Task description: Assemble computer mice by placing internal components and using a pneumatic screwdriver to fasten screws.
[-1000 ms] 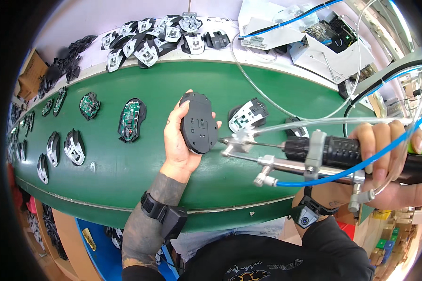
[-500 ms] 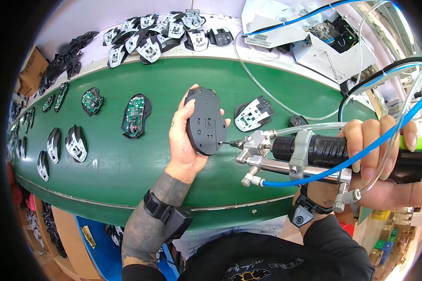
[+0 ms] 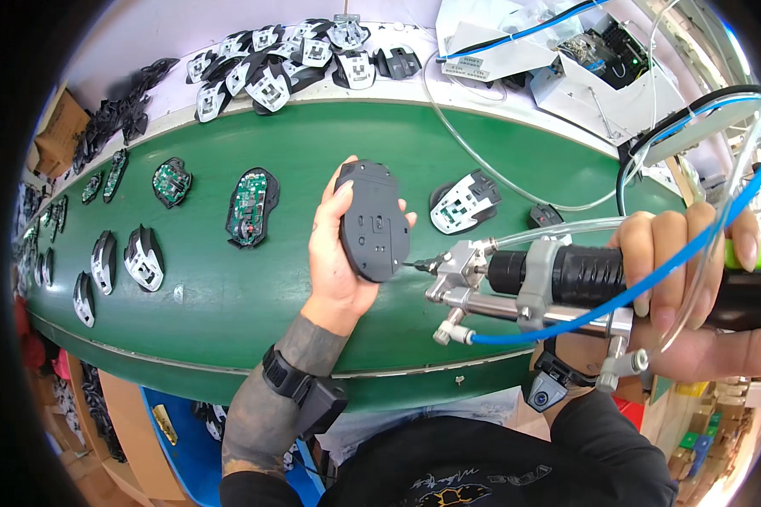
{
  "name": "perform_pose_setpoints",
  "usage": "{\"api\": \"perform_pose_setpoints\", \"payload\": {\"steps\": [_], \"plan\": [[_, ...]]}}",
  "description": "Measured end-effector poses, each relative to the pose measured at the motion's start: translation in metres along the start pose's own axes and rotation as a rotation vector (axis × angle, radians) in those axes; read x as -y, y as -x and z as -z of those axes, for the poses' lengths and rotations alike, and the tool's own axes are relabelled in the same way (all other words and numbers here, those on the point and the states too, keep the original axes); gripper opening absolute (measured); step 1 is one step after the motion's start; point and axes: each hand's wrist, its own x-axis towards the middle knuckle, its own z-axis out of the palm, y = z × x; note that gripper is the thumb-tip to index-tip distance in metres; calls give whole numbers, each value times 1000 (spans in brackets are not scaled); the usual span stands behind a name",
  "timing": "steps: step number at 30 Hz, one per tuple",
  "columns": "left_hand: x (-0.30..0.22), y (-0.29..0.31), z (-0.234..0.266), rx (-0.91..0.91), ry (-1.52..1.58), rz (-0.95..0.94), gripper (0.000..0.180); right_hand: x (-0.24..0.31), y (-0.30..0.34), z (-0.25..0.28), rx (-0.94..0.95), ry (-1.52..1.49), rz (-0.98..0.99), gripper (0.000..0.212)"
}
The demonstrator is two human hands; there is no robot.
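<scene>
My left hand [image 3: 333,245] is closed around a dark grey computer mouse [image 3: 372,224], whose underside with several screw holes and a switch faces up. In my right hand [image 3: 681,279] is a black electric screwdriver [image 3: 558,275] lying nearly level, with a silver metal nose and air tubes attached. Its thin bit points left at the lower right corner of the mouse. The tip sits right by the edge; whether it touches I cannot tell. A white and black mouse shell [image 3: 463,203] lies on the green mat, right of the held mouse.
On the green mat [image 3: 254,321] are mouse bases with circuit boards [image 3: 251,207] and white-black shells [image 3: 144,258] to the left. Several more shells [image 3: 269,89] are piled on the back ledge. An opened white machine [image 3: 592,93] stands back right. A blue air hose [image 3: 558,329] crosses near my right hand.
The screwdriver bit has drawn back slightly from the screw hole to the edge of the mouse. The mouse stays in my left hand, shifted a little right in view.
</scene>
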Motion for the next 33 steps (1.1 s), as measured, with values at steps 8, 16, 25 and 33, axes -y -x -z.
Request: {"api": "perform_pose_setpoints", "payload": {"steps": [8,16,25,33], "plan": [[5,-7,17,-188,-101,23,45,15,4,11,41,23,62,18],[14,-1,12,-59,-34,115,45,10,-1,2,48,34,-52,52],[11,10,7,-45,-62,95,46,-7,3,-9,31,-28,25,49],[10,-10,41,161,-1775,-585,52,30,-30,26,314,72,-292,65]]}}
